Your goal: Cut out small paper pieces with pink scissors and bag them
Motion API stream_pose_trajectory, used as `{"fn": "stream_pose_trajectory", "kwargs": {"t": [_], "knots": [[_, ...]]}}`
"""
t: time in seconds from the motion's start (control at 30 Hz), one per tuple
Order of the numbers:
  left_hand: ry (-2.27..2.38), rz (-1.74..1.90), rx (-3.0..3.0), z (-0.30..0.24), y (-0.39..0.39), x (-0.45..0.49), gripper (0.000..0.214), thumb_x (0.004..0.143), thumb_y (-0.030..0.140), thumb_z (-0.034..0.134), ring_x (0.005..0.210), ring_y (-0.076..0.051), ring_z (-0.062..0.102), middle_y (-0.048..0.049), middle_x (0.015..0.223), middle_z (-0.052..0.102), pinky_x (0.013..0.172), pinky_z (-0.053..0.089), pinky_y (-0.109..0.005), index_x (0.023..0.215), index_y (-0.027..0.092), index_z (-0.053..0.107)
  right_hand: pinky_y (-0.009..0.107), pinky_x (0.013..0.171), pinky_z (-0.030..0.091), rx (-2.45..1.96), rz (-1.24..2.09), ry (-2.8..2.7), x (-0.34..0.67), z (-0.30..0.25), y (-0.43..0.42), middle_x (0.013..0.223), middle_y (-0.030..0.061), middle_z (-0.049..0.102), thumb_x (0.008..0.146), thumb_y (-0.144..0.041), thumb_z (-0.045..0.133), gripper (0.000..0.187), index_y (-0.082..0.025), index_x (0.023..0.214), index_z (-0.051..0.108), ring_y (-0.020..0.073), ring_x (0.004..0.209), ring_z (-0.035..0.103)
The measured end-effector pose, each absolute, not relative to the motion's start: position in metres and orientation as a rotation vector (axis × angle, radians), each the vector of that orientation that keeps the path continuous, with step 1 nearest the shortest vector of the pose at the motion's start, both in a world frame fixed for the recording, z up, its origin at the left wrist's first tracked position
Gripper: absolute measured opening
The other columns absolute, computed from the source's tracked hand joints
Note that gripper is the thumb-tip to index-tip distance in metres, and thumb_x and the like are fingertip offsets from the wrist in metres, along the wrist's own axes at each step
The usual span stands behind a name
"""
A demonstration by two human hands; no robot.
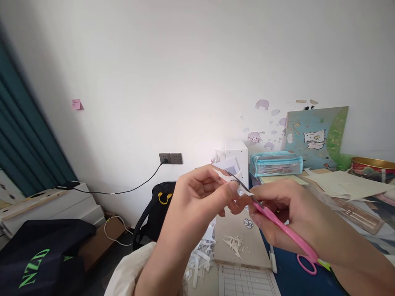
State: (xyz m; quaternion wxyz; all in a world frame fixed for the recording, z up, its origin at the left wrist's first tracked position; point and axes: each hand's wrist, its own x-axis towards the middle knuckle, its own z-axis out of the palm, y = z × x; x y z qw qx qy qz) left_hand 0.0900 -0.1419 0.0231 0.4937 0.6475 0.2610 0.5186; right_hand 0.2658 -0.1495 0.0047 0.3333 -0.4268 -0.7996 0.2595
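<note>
Over the beige board [254, 251], pink scissors [286, 228] are gripped by the right hand [288, 213]. Left of the board, white scraps [202, 253] are already cut away. Above the board, a paper piece [227, 177] is pinched by the left hand [206, 195] against the scissors, its trimming seemingly unfinished. On the board, clippings [233, 243] and one seemingly finished cutout [247, 223] are left.

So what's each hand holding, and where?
Left hand: white paper, pinched near its edge. Right hand: scissors, by the pink handle; exact finger placement unclear.
</note>
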Motion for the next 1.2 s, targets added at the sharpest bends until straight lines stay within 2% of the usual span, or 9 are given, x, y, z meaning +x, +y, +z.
{"fn": "stream_pose_trajectory", "kwargs": {"t": [0.27, 0.43, 0.67, 0.8, 0.97, 1.07, 1.2], "knots": [[0.637, 1.213, 1.594, 0.025, -0.139, 0.090, 0.019, 0.083, 0.018, 0.061, 0.055, -0.010, 0.054, 0.0018, 0.057, 0.061, 0.054, 0.039, -0.021, 0.064, 0.017, 0.058, 0.022, 0.041, 0.020, -1.065, 0.771, -2.083, 0.268, 0.007, -0.149, 0.058, -0.0058, 0.028, 0.068, -0.003, 0.051, 0.024, -0.024, 0.074, 0.061, 0.0098, 0.051, 0.023], [0.608, 1.180, 1.575, 0.025, -0.139, 0.090, 0.021, 0.082, 0.014, 0.060, 0.053, -0.009, 0.053, 0.0037, 0.052, 0.058, 0.053, 0.038, -0.018, 0.062, 0.017, 0.056, 0.022, 0.040, 0.020, -1.026, 0.817, -2.088, 0.269, 0.010, -0.150, 0.056, -0.0062, 0.036, 0.066, -0.002, 0.052, 0.027, -0.024, 0.076, 0.062, 0.0087, 0.048, 0.029], [0.630, 1.169, 1.536, 0.023, -0.133, 0.089, 0.019, 0.079, 0.020, 0.066, 0.050, -0.009, 0.054, 0.0018, 0.053, 0.061, 0.050, 0.041, -0.017, 0.062, 0.017, 0.060, 0.022, 0.042, 0.019, -1.073, 0.914, -2.070, 0.273, 0.011, -0.148, 0.057, -0.0060, 0.035, 0.067, -0.004, 0.051, 0.024, -0.024, 0.075, 0.062, 0.0086, 0.048, 0.029], [0.600, 1.232, 1.475, 0.021, -0.133, 0.094, 0.019, 0.081, 0.024, 0.067, 0.053, -0.008, 0.056, 0.0019, 0.057, 0.064, 0.049, 0.041, -0.015, 0.065, 0.017, 0.061, 0.023, 0.043, 0.017, -1.139, 0.793, -2.027, 0.272, 0.011, -0.148, 0.058, -0.0062, 0.027, 0.066, -0.003, 0.048, 0.019, -0.021, 0.067, 0.052, 0.0094, 0.052, 0.022], [0.605, 1.309, 1.426, 0.018, -0.137, 0.099, 0.018, 0.083, 0.028, 0.066, 0.052, -0.007, 0.054, 0.0032, 0.055, 0.061, 0.048, 0.042, -0.014, 0.070, 0.018, 0.059, 0.024, 0.043, 0.016, -1.155, 0.540, -1.991, 0.265, 0.011, -0.153, 0.056, -0.0068, 0.025, 0.065, -0.003, 0.045, 0.022, -0.021, 0.059, 0.034, 0.0098, 0.053, 0.020], [0.629, 1.316, 1.431, 0.018, -0.140, 0.099, 0.018, 0.084, 0.029, 0.065, 0.052, -0.007, 0.052, 0.0033, 0.055, 0.060, 0.049, 0.041, -0.014, 0.071, 0.018, 0.059, 0.024, 0.043, 0.015, -1.136, 0.359, -2.008, 0.260, 0.011, -0.156, 0.053, -0.0069, 0.026, 0.064, -0.002, 0.043, 0.026, -0.020, 0.056, 0.027, 0.0095, 0.051, 0.022], [0.625, 1.317, 1.442, 0.018, -0.143, 0.097, 0.017, 0.084, 0.029, 0.064, 0.050, -0.005, 0.048, 0.0044, 0.055, 0.058, 0.047, 0.039, -0.013, 0.072, 0.018, 0.060, 0.023, 0.042, 0.019, -1.146, 0.215, -2.005, 0.258, 0.012, -0.158, 0.046, -0.0075, 0.032, 0.062, -0.001, 0.044, 0.028, -0.020, 0.053, 0.026, 0.0091, 0.048, 0.025]]}}
